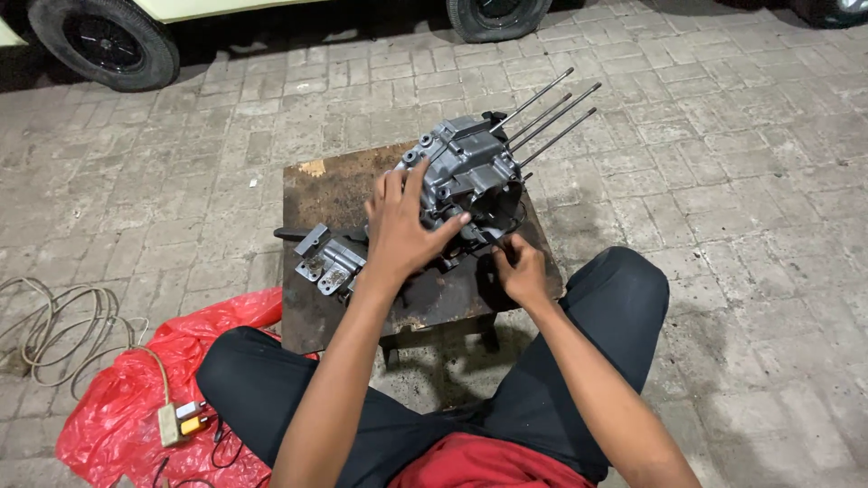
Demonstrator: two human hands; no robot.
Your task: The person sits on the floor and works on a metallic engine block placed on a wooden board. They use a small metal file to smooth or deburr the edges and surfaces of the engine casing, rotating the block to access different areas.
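Note:
A grey metal engine case (466, 167) stands on a small dark rusty table (339, 194), with several long studs (551, 117) sticking out to the upper right. My left hand (402, 226) lies flat against the case's near left side, fingers spread, holding it steady. My right hand (520, 267) is at the case's lower right edge, fingers pinched on a small dark part there; what it is cannot be made out. A grey metal bracket (327, 260) lies on the table to the left of my left hand.
I sit on brick paving with my legs either side of the table. A red plastic bag (117, 398), a coiled cable (54, 325) and a plug block (172, 423) lie at the left. Vehicle tyres (104, 41) stand at the back.

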